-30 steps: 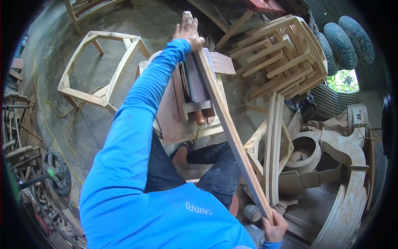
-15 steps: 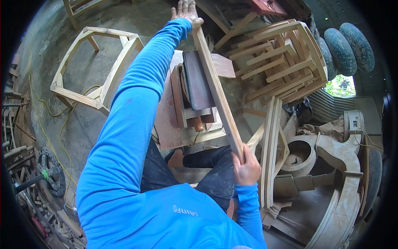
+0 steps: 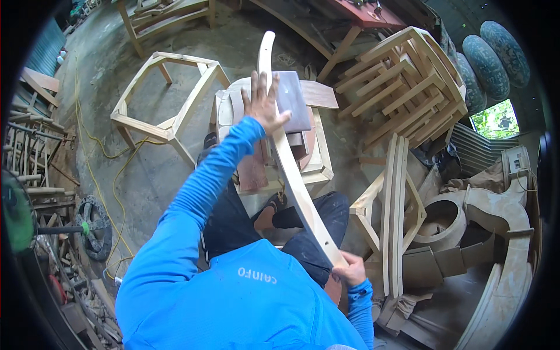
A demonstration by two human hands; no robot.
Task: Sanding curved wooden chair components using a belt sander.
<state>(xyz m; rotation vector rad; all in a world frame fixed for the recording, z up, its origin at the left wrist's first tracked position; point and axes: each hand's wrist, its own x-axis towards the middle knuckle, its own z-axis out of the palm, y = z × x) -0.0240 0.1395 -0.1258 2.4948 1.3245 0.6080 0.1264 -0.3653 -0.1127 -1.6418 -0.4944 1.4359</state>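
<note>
A long curved wooden piece, pale and with a small hole near its near end, slants from far to near in front of me. My right hand grips its near end. Spread flat across its upper part, my left hand presses on the wood with fingers apart. Beneath and beside that hand is a machine with a flat grey surface, which looks like a sanding belt. Reddish-brown boards flank it on a low wooden frame. The wood hides part of the machine.
A six-sided wooden frame on legs stands at left, with a yellow cord on the floor. Stacked slatted frames are at far right. Nearer right, long wooden pieces lean beside a dusty machine housing. A red table stands behind.
The wooden piece has turned, showing its curved, holed face, and its near end has come closer to me. My left hand has shifted from its far end down to its upper part.
</note>
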